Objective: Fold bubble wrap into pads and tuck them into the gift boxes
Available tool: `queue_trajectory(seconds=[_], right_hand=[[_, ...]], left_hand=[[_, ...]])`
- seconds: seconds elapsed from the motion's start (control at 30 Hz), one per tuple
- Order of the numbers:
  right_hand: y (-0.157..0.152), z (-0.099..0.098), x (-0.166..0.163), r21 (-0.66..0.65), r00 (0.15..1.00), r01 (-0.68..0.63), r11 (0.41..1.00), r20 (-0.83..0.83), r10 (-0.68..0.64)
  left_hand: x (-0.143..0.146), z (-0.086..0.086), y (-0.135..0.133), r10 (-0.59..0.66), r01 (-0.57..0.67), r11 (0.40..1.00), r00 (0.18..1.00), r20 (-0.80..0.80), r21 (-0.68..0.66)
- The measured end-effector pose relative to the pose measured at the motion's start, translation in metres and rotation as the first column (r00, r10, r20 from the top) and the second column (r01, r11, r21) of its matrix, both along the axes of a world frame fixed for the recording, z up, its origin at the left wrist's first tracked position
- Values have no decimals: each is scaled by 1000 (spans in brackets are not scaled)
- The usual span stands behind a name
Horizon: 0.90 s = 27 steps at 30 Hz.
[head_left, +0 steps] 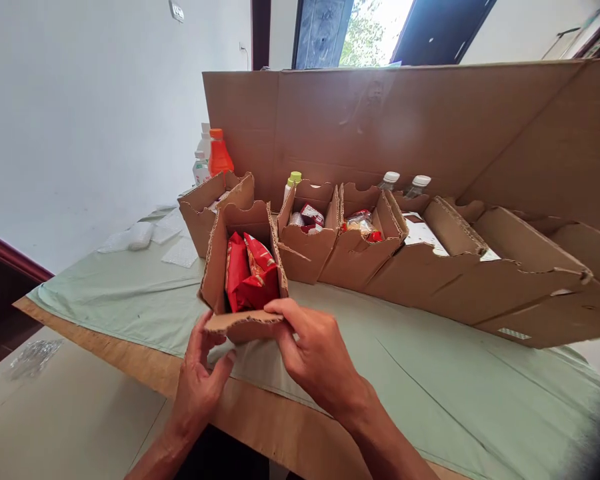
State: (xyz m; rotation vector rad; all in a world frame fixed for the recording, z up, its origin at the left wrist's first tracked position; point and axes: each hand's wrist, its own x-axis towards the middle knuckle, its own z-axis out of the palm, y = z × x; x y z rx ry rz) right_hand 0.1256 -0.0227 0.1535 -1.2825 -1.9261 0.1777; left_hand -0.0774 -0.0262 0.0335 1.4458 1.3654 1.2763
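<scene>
A small open cardboard box (215,267) sits tilted at the near edge of the table, with red snack packets (250,273) inside. My left hand (197,380) touches its near lower corner, fingers curled under the front wall. My right hand (315,350) pinches the box's front flap (243,322) between thumb and fingers. Both hands are on this one box.
Behind it stand more open cardboard boxes (305,243) holding packets and bottles, against a tall cardboard sheet (405,127). An orange bottle (219,153) and white bottles stand at the back left. A pale green cloth (430,360) covers the table; plastic wrap (130,237) lies at left.
</scene>
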Motion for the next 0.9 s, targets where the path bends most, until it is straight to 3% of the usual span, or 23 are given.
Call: queue_trajectory(seconds=[0.1, 0.2, 0.3, 0.4, 0.53, 0.63, 0.77, 0.9], right_hand=[[-35, 4, 32, 33, 997, -42, 999, -71, 44], [-68, 8, 75, -25, 977, 60, 998, -203, -64], [-92, 5, 112, -161, 856, 199, 967, -453, -251], [-114, -14, 135, -216, 722, 265, 940, -601, -342], [-139, -58, 135, -275, 827, 231, 933, -451, -337], [-142, -81, 112, -362, 885, 276, 890, -266, -382], [-120, -75, 96, -365, 872, 377, 851, -170, -459], [-92, -61, 129, -403, 816, 490, 773, -99, -569]], left_hand=[[-11, 1, -25, -77, 78, 997, 997, 25, -11], [-24, 6, -28, -143, 143, 990, 989, 47, 10], [-27, 10, -10, -176, 176, 984, 984, 21, 16], [-18, 15, 10, -189, 190, 981, 982, -23, 39], [-4, 27, 30, -241, 239, 970, 969, -57, -39], [4, 36, 41, -367, 346, 923, 923, -118, -170], [23, 42, 42, -424, 381, 895, 888, -177, -231], [58, 47, 43, -459, 435, 885, 876, -150, -168]])
